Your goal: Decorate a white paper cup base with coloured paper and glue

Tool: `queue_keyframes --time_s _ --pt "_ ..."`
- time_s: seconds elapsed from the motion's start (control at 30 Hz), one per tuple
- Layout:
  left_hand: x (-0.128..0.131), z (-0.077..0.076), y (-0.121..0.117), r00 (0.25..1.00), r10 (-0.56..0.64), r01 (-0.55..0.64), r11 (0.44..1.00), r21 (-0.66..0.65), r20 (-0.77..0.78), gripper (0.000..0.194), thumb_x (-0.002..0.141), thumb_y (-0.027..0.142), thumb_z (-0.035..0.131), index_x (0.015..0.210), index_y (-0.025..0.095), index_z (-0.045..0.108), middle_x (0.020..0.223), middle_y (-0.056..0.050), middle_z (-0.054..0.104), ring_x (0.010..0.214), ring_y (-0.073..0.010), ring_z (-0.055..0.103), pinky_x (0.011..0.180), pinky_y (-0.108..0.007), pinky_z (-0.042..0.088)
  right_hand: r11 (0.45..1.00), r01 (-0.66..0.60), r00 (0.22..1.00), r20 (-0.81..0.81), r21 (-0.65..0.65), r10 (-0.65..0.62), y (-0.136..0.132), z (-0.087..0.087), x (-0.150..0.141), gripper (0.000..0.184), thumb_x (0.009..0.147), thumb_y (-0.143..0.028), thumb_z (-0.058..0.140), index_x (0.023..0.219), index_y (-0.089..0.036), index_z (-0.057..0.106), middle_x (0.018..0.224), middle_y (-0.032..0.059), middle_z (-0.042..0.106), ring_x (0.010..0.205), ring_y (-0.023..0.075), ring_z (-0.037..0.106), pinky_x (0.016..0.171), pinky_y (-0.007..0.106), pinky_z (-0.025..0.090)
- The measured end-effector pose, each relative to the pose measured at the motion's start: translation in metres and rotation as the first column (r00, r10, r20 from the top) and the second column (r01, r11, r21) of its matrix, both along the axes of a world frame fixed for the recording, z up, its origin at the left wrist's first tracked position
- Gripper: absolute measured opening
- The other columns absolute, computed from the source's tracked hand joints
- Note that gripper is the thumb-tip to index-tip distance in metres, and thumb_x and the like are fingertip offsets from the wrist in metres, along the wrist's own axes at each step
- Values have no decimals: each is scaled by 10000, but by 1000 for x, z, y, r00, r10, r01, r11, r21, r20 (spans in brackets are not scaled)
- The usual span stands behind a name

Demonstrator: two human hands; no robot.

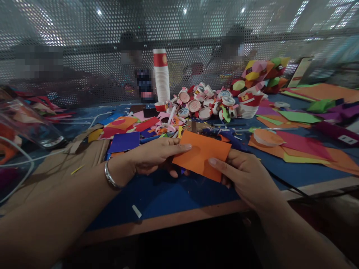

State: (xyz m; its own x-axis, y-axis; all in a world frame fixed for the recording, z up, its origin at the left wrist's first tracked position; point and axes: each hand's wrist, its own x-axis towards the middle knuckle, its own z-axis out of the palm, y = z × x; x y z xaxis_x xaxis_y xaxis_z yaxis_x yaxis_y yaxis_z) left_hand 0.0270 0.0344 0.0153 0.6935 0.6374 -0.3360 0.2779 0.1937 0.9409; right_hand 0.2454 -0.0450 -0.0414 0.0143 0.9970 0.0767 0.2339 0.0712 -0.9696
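Head view: orange paper (202, 149) was held over table (168, 201).
Left hand (157, 155): nine-o'clock side was pinched.
Right hand (248, 175): four-o'clock side was pinched.

No words or numbers legible. Printed marks as follows. Tall stack of white paper cups (162, 85): red band (158, 59) on the top cup, bearing a round gold emblem (164, 59); detail too small to make out. Heap beyond the hands: white round disc with blue print (183, 112), characters unreadable; second pale disc with blue print (228, 101), to its right, likewise. Between them, round disc with reddish print (194, 105), blurred. Short stack of red-and-white paper cups (249, 106): small gold mark (246, 96), unclear. Far right, dark purple object (332, 132): blocky white mark (348, 139), meaning uncertain.
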Motion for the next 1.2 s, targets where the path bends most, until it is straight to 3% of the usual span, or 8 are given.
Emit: queue_keyframes --time_s 0.33,0.53,0.7,0.9,1.07,1.2 --pt "2 7 -3 1000 11 -11 1000 24 -29 338 885 479 738 925 147 688 755 -51 726 627 -117 668 481 -164 493 1000 2 1000 -17 0 -2 3 0 -1 306 892 -481 714 910 -176 705 574 -41 578 446 80 501 406 183 401" --pt "0 7 -2 1000 19 -19 999 42 -5 369 863 508 752 936 151 698 792 -41 714 689 -128 680 557 -198 540 1000 18 998 -62 13 -18 1 1 -1 355 889 -504 724 781 -179 630 588 -41 582 462 72 515 417 174 432" --pt "2 7 -3 1000 -10 9 999 48 9 357 891 503 720 923 148 704 786 -41 700 685 -122 657 566 -190 529 1000 15 990 -143 6 -14 2 -1 -2 340 875 -518 743 904 -180 709 672 -22 629 487 78 517 410 184 444" --pt "3 3 -4 997 -21 15 996 84 70 308 904 464 710 927 156 702 795 -32 678 681 -126 621 577 -209 527 997 -79 955 -286 8 78 5 -4 -4 371 853 -519 773 1058 -210 759 894 39 721 654 126 561 446 196 463" --pt "4 6 -5 1000 -12 10 992 123 19 329 878 491 729 897 163 710 787 -22 685 649 -120 614 587 -217 524 999 -49 945 -322 19 53 5 -5 -3 289 855 -452 797 1039 -231 776 871 29 725 633 122 558 464 213 465" --pt "4 11 -6 1000 10 -8 993 116 -9 265 894 437 723 917 174 701 723 10 673 570 -97 585 548 -194 492 998 -52 899 -434 19 55 4 -5 -3 305 844 -388 825 1110 -246 776 1005 43 767 818 173 684 679 267 582"
